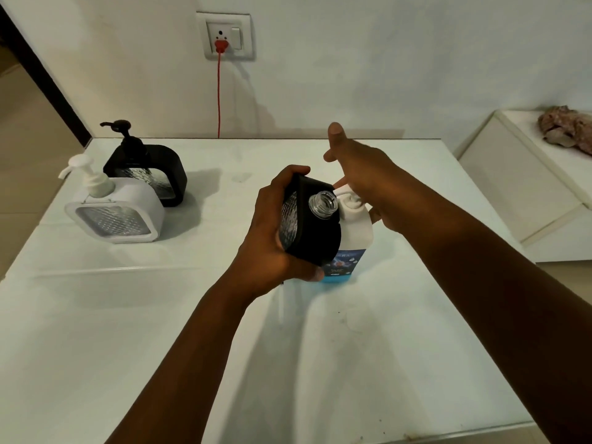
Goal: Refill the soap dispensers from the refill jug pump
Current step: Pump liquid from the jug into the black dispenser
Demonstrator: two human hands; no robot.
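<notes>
white tabletop point(352, 363): left hand point(272, 238) grips uncapped black dispenser point(315, 232), its neck tilted toward the jug pump point(347, 197) just right (right hand point(368, 174) pressing, fingers loosely spread).

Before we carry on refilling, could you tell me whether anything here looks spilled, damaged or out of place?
Nothing looks spilled or damaged. The black dispenser in the left hand is tilted with no pump on its open neck, as refilling needs. The right hand rests on the refill jug pump.

Dim, greenish indoor light; soft shadows, wide-angle edge distortion.
</notes>
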